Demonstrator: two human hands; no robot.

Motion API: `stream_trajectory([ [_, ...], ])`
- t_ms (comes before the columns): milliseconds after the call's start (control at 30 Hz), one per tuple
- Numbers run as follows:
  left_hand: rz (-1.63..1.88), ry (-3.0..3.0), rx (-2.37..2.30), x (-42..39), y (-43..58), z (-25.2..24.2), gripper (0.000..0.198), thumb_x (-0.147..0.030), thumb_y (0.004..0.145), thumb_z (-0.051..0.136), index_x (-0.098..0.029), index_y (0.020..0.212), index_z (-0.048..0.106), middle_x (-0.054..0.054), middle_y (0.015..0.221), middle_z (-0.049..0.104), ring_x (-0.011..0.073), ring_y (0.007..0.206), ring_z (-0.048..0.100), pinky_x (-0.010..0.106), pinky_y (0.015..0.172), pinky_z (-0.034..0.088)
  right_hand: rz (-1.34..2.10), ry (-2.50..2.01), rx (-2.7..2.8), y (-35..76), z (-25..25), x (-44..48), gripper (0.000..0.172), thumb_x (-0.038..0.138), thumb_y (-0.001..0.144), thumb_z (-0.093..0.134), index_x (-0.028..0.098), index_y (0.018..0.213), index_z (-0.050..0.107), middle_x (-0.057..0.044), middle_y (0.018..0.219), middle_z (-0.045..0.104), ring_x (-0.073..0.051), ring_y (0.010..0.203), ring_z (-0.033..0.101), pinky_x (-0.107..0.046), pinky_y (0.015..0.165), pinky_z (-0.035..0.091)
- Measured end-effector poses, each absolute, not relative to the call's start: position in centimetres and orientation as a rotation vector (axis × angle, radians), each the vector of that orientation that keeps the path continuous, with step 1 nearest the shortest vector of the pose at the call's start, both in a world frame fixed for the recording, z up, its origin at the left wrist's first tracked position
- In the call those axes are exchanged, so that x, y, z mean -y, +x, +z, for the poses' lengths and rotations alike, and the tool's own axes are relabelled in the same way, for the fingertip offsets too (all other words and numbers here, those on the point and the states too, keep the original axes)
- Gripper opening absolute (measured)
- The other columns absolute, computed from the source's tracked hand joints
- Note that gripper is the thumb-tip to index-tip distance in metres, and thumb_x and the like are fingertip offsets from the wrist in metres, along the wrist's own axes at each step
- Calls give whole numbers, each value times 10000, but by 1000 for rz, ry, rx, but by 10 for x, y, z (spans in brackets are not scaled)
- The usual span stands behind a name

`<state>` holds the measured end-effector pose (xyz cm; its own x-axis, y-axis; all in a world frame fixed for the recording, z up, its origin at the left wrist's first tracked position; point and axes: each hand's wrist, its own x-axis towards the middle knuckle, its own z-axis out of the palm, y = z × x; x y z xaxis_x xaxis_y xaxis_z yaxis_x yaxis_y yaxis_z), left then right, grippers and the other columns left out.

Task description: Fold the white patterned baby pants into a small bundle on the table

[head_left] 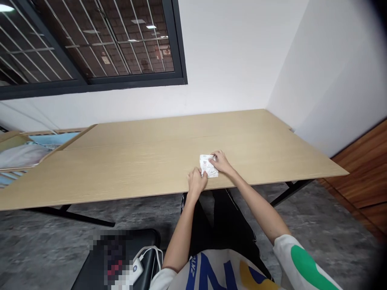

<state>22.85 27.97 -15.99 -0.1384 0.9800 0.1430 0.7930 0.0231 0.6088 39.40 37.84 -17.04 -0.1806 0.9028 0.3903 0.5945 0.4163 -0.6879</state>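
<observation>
A small white piece with faint print (208, 166) lies on the light wood-look tabletop near its front edge; it looks like a creased paper or a flat packet, and I cannot tell which. My left hand (197, 181) has curled fingers and grips its lower left corner with the thumb on top. At its upper right edge, my right hand (221, 162) pinches it between thumb and fingers. Parts of the piece are hidden under the fingertips.
The tabletop (145, 161) reaches to the white wall and a dark-framed window (121, 40). At left stands a cot-like wooden frame with bedding (26, 155). A black stool (151, 237) with a white power strip (136, 269) is below. Wooden panelling (363, 173) is at right.
</observation>
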Motion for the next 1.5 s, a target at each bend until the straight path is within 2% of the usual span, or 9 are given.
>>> stream_trajectory([
  [133, 936, 1887, -1727, -238, 260, -163, 100, -323, 941, 570, -230, 958, 538, 29, 877, 671, 213, 872, 656, 339, 833, 469, 684, -1190, 1751, 431, -153, -318, 252, 409, 930, 607, 204, 1074, 628, -54, 985, 647, -228, 902, 608, -371, 855, 517],
  [333, 1092, 1967, -1185, -162, 321, -168, 123, -339, 926, 596, -238, 973, 544, 24, 895, 642, 199, 846, 615, 360, 831, 487, 758, -1294, 1438, 525, -143, -193, 403, 560, 944, 633, 259, 1207, 584, -37, 1011, 683, -221, 841, 643, -313, 685, 529],
  [467, 1042, 2078, -945, -129, 350, -169, 181, -324, 945, 581, -218, 1090, 566, 77, 1060, 673, 228, 990, 635, 406, 935, 506, 597, -1460, 1256, 573, -156, -135, 424, 582, 882, 709, 248, 1128, 621, -33, 971, 687, -212, 822, 633, -304, 691, 513],
  [633, 1014, 2115, -745, -110, 368, -160, 545, -404, 851, 763, -220, 1318, 553, 108, 1343, 653, 266, 1243, 619, 434, 1087, 487, 603, -1552, 946, 576, -171, -106, 477, 607, 810, 757, 229, 1073, 632, -20, 884, 679, -192, 709, 605, -295, 609, 493],
  [700, 953, 2154, -719, -108, 371, -156, 499, -406, 859, 769, -240, 1296, 595, 79, 1359, 670, 256, 1248, 641, 422, 1097, 494, 669, -1536, 864, 566, -172, -105, 488, 608, 781, 782, 229, 1047, 629, -9, 864, 667, -184, 703, 603, -285, 596, 490],
  [933, 1032, 2187, -683, -112, 367, -150, 335, -352, 959, 650, -212, 1262, 665, 66, 1345, 709, 208, 1243, 675, 339, 1113, 523, 792, -1374, 603, 532, -162, -107, 516, 566, 714, 859, 249, 1036, 608, 12, 883, 670, -180, 751, 655, -266, 609, 532],
  [1200, 1235, 1958, -854, -126, 352, -134, 224, -281, 968, 575, -237, 1139, 714, 46, 1106, 789, 188, 981, 754, 342, 957, 608, 908, -1162, 1053, 499, -134, -89, 656, 487, 788, 844, 307, 1354, 566, -102, 1351, 675, -280, 1160, 695, -391, 887, 620],
  [1367, 1393, 1785, -1020, -147, 326, -122, 252, -413, 1009, 538, -223, 1060, 695, 54, 962, 772, 186, 854, 731, 335, 824, 607, 566, -1379, 1188, 530, -137, -89, 421, 525, 878, 732, 246, 1193, 734, -105, 1183, 752, -299, 1030, 719, -429, 868, 606],
  [1500, 1547, 1775, -1123, -170, 294, -113, 273, -435, 1023, 524, -211, 1036, 681, 78, 1002, 724, 196, 944, 683, 337, 866, 561, 246, -1460, 1203, 553, -143, -98, 377, 535, 913, 675, 228, 1105, 783, -110, 1135, 734, -294, 1029, 692, -439, 900, 572],
])
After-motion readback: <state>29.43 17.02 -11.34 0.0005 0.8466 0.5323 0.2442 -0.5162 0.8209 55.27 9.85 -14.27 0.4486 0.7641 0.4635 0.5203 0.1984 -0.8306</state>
